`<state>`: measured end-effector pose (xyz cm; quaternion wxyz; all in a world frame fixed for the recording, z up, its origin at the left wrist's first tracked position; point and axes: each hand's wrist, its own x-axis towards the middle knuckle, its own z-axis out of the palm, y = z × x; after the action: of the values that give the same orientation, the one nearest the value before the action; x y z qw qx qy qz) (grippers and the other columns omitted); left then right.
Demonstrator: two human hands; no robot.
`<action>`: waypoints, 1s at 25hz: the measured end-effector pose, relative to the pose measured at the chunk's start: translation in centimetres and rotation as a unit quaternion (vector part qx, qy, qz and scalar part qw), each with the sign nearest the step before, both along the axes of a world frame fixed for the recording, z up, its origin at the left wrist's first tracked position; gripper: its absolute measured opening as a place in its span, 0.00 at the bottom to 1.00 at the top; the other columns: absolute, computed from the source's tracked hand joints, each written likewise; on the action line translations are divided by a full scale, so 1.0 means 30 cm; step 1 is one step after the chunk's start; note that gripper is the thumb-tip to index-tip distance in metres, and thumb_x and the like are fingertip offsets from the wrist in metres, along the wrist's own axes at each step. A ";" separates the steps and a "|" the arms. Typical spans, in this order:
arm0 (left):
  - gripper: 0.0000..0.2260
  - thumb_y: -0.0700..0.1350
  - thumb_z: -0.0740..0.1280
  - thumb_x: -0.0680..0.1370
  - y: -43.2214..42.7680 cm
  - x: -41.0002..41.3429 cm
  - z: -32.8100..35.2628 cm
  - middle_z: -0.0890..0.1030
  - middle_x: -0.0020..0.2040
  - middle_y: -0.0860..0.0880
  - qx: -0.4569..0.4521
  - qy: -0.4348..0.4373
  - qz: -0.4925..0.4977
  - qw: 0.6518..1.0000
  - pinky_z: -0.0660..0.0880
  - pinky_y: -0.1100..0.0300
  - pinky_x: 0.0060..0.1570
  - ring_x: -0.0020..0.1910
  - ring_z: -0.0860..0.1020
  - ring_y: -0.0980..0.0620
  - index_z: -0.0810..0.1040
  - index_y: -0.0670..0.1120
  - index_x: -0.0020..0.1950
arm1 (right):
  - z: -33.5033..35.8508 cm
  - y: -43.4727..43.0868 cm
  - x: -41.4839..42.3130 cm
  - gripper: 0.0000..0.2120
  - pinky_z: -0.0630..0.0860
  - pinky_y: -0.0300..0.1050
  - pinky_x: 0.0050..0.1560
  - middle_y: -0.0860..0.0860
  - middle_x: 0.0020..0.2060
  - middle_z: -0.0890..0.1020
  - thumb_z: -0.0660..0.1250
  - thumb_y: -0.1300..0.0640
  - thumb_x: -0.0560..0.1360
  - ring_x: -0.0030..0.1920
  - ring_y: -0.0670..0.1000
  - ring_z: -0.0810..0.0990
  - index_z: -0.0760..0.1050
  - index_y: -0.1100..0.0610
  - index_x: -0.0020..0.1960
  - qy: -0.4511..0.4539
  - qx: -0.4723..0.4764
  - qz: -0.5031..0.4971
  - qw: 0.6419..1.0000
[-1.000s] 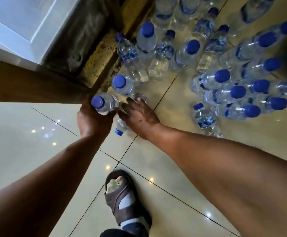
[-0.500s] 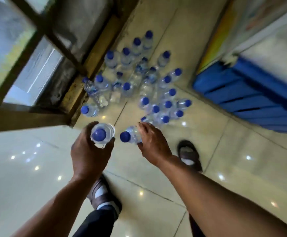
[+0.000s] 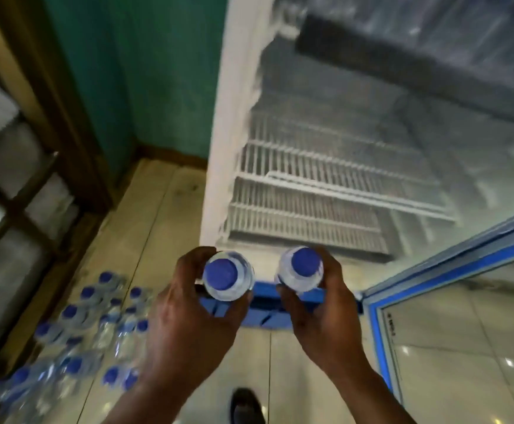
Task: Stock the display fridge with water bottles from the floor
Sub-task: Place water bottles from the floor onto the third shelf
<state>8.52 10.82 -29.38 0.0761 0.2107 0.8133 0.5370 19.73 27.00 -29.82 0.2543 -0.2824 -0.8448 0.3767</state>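
A teal wall fills the 11 o'clock area, a brown skirting board along its foot. At 9 o'clock stands a dark wooden frame with blurred panes. A dark shoe shows at 6 o'clock.

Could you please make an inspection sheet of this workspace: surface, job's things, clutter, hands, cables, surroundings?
Surface: glossy tiled floor, light reflections on it.
Job's things: display fridge, glass door open; wire shelves in view bear no bottles; floor bottles grouped at left, blue caps.
Clutter: nothing seen.
Grips: left hand holds left bottle; right hand holds right bottle; both upright.
Cables: nothing seen.
Surroundings: teal wall, wooden frame at left, shoe below.
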 end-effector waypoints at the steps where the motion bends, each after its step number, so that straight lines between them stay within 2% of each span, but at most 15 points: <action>1: 0.30 0.58 0.78 0.63 0.070 0.003 0.079 0.76 0.51 0.73 0.019 0.023 -0.011 0.999 0.73 0.73 0.39 0.48 0.76 0.70 0.69 0.62 0.60 | 0.078 0.061 0.010 0.29 0.74 0.30 0.51 0.33 0.57 0.78 0.76 0.47 0.70 0.53 0.35 0.79 0.67 0.43 0.67 0.022 0.010 -0.019 1.000; 4: 0.29 0.61 0.74 0.63 0.232 -0.011 0.268 0.74 0.54 0.76 0.054 0.108 -0.039 0.992 0.68 0.80 0.45 0.50 0.75 0.72 0.68 0.63 0.61 | 0.253 0.202 0.012 0.31 0.71 0.24 0.43 0.34 0.54 0.79 0.77 0.41 0.67 0.41 0.34 0.78 0.67 0.37 0.65 0.089 0.035 -0.050 0.994; 5: 0.28 0.59 0.74 0.64 0.270 -0.022 0.307 0.74 0.54 0.76 0.065 0.129 -0.040 0.989 0.69 0.80 0.45 0.50 0.76 0.71 0.68 0.63 0.62 | 0.286 0.238 -0.003 0.31 0.72 0.25 0.42 0.35 0.53 0.80 0.77 0.40 0.66 0.42 0.34 0.79 0.67 0.35 0.64 0.112 0.022 -0.053 0.992; 6: 0.28 0.58 0.75 0.65 0.309 -0.038 0.335 0.74 0.53 0.76 0.083 0.132 -0.037 0.987 0.69 0.80 0.43 0.51 0.76 0.71 0.69 0.62 0.62 | 0.305 0.278 -0.028 0.31 0.74 0.28 0.45 0.36 0.53 0.81 0.77 0.41 0.66 0.46 0.36 0.81 0.67 0.34 0.64 0.142 -0.004 -0.048 0.989; 8: 0.28 0.57 0.74 0.65 0.381 -0.093 0.359 0.76 0.53 0.74 0.115 0.109 -0.040 0.987 0.71 0.79 0.41 0.51 0.77 0.70 0.69 0.62 0.64 | 0.305 0.353 -0.093 0.31 0.78 0.39 0.52 0.38 0.54 0.82 0.76 0.45 0.66 0.54 0.42 0.82 0.68 0.38 0.65 0.191 -0.040 -0.027 0.980; 11: 0.30 0.60 0.71 0.67 0.464 -0.216 0.343 0.79 0.54 0.68 0.138 0.166 -0.042 0.976 0.74 0.76 0.47 0.52 0.78 0.68 0.70 0.57 0.67 | 0.260 0.449 -0.218 0.28 0.78 0.41 0.55 0.41 0.55 0.83 0.75 0.51 0.70 0.55 0.45 0.83 0.68 0.46 0.68 0.236 -0.032 0.013 0.971; 13: 0.27 0.57 0.72 0.71 0.528 -0.302 0.301 0.80 0.55 0.63 0.138 0.205 -0.048 0.968 0.76 0.67 0.53 0.53 0.79 0.64 0.70 0.55 0.68 | 0.231 0.528 -0.306 0.25 0.78 0.43 0.56 0.45 0.55 0.83 0.74 0.53 0.73 0.55 0.45 0.83 0.69 0.51 0.66 0.261 -0.026 0.029 0.965; 15: 0.22 0.52 0.73 0.74 0.580 -0.355 0.267 0.79 0.54 0.62 0.136 0.210 -0.052 0.967 0.75 0.64 0.53 0.52 0.78 0.62 0.70 0.54 0.65 | 0.213 0.601 -0.386 0.22 0.78 0.46 0.57 0.44 0.53 0.82 0.74 0.53 0.74 0.53 0.44 0.82 0.69 0.53 0.64 0.252 -0.016 0.023 0.967; 16: 0.20 0.50 0.73 0.75 0.609 -0.379 0.248 0.78 0.52 0.61 0.126 0.215 -0.055 0.967 0.72 0.68 0.51 0.49 0.78 0.62 0.69 0.54 0.63 | 0.209 0.629 -0.417 0.21 0.79 0.49 0.57 0.44 0.52 0.81 0.74 0.52 0.74 0.52 0.43 0.81 0.69 0.52 0.63 0.243 -0.012 0.017 0.970; 18: 0.18 0.48 0.73 0.75 0.671 -0.427 0.200 0.77 0.50 0.58 0.101 0.229 -0.058 0.967 0.68 0.77 0.39 0.42 0.75 0.65 0.71 0.51 0.62 | 0.194 0.683 -0.475 0.20 0.80 0.53 0.55 0.45 0.51 0.81 0.74 0.51 0.74 0.50 0.45 0.81 0.69 0.53 0.61 0.225 -0.007 0.016 0.974; 19: 0.18 0.48 0.73 0.75 0.700 -0.452 0.179 0.78 0.50 0.56 0.086 0.225 -0.057 0.969 0.67 0.76 0.35 0.40 0.74 0.65 0.72 0.50 0.63 | 0.181 0.703 -0.498 0.20 0.80 0.51 0.52 0.47 0.51 0.81 0.74 0.52 0.74 0.49 0.45 0.81 0.70 0.53 0.60 0.218 -0.008 0.020 0.976; 20: 0.19 0.49 0.73 0.75 0.730 -0.484 0.162 0.79 0.50 0.54 0.076 0.216 -0.051 0.972 0.67 0.74 0.35 0.41 0.74 0.63 0.73 0.48 0.63 | 0.170 0.719 -0.518 0.21 0.79 0.48 0.49 0.49 0.52 0.81 0.75 0.53 0.73 0.48 0.46 0.80 0.70 0.54 0.61 0.212 -0.009 0.027 0.977; 22: 0.21 0.49 0.74 0.74 0.780 -0.535 0.157 0.80 0.53 0.51 0.077 0.197 -0.042 0.977 0.73 0.65 0.44 0.47 0.79 0.55 0.72 0.47 0.63 | 0.149 0.750 -0.559 0.22 0.75 0.43 0.45 0.51 0.53 0.82 0.75 0.54 0.73 0.46 0.46 0.80 0.70 0.57 0.62 0.197 -0.004 0.037 0.980; 23: 0.21 0.49 0.74 0.74 0.799 -0.551 0.161 0.80 0.55 0.50 0.080 0.186 -0.039 0.979 0.74 0.60 0.46 0.50 0.79 0.51 0.72 0.47 0.64 | 0.136 0.763 -0.581 0.23 0.74 0.42 0.45 0.52 0.53 0.81 0.75 0.55 0.73 0.46 0.47 0.80 0.70 0.57 0.62 0.189 0.000 0.037 0.981; 25: 0.21 0.48 0.72 0.76 0.834 -0.579 0.170 0.79 0.55 0.49 0.077 0.164 -0.036 0.983 0.72 0.57 0.47 0.50 0.77 0.49 0.70 0.47 0.65 | 0.131 0.795 -0.620 0.23 0.75 0.44 0.47 0.52 0.54 0.81 0.75 0.53 0.73 0.48 0.49 0.80 0.70 0.56 0.63 0.180 -0.002 0.030 0.983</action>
<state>-8.86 35.85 -24.29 -0.0554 0.3298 0.7627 0.5536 1.12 50.84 -25.90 0.3902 -0.1854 -0.7924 0.4307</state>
